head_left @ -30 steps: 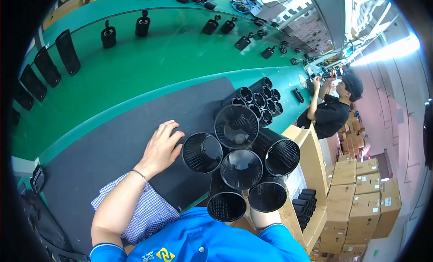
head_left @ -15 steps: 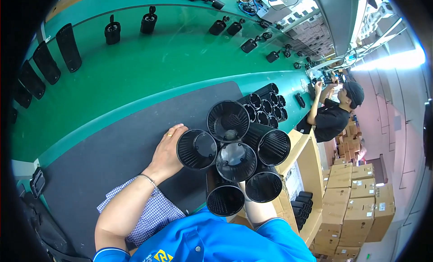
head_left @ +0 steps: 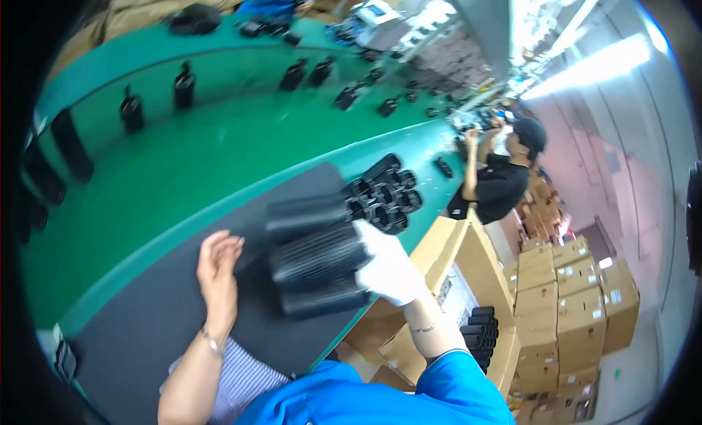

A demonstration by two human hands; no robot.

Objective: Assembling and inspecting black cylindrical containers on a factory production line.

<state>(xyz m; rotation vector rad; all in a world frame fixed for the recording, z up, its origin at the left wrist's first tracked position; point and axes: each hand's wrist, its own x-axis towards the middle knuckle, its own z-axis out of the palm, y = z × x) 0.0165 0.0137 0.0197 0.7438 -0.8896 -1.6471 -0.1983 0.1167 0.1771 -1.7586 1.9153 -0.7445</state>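
Observation:
My right hand (head_left: 391, 268), in a white glove, grips the near-right ends of a bunch of black ribbed cylinders (head_left: 318, 257), tilted onto their sides above the dark mat (head_left: 161, 315). Motion blurs the bunch, and its fingertips are hidden behind the cylinder ends. Bare and holding nothing, my left hand (head_left: 219, 260) is over the mat to the left of the bunch, its fingers loosely apart. Beyond my right hand, a stack of similar black cylinders (head_left: 384, 194) lies at the mat's far right edge.
A green conveyor belt (head_left: 212, 154) carries several black parts past the mat. At the right stands an open cardboard box (head_left: 468, 257) with black cylinders (head_left: 479, 333) inside. A checkered cloth (head_left: 241, 370) lies under my left forearm. Another person (head_left: 504, 169) works farther along the line.
The bunch has tipped from open ends facing up to lying sideways, and moved left. My left hand has come away from it to the left. My gloved right hand has come into sight. The view has shifted.

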